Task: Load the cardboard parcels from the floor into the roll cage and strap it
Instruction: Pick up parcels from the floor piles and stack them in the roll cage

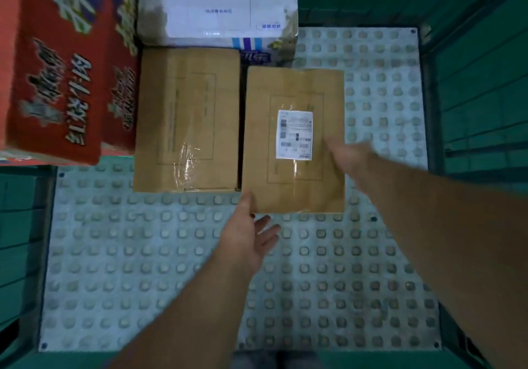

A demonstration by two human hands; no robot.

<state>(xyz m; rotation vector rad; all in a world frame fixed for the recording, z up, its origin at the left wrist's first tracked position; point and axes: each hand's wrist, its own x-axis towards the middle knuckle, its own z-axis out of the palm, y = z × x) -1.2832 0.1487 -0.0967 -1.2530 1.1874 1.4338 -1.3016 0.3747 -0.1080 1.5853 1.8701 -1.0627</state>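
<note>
I look down onto the studded grey floor of the roll cage (171, 268). A brown cardboard parcel with a white shipping label (285, 88) lies flat on it, right beside a second brown parcel (185, 117). My left hand (245, 231) is at the labelled parcel's near left corner, thumb touching the edge, fingers spread and holding nothing. My right hand (351, 154) is motion-blurred, fingers stretched out over the parcel's right side without gripping it.
A large red printed carton (57, 68) fills the far left. A white carton (214, 5) stands at the back behind the brown parcels. Green panelled walls (480, 83) border the floor right and left. Bare studded floor lies right of and in front of the parcels.
</note>
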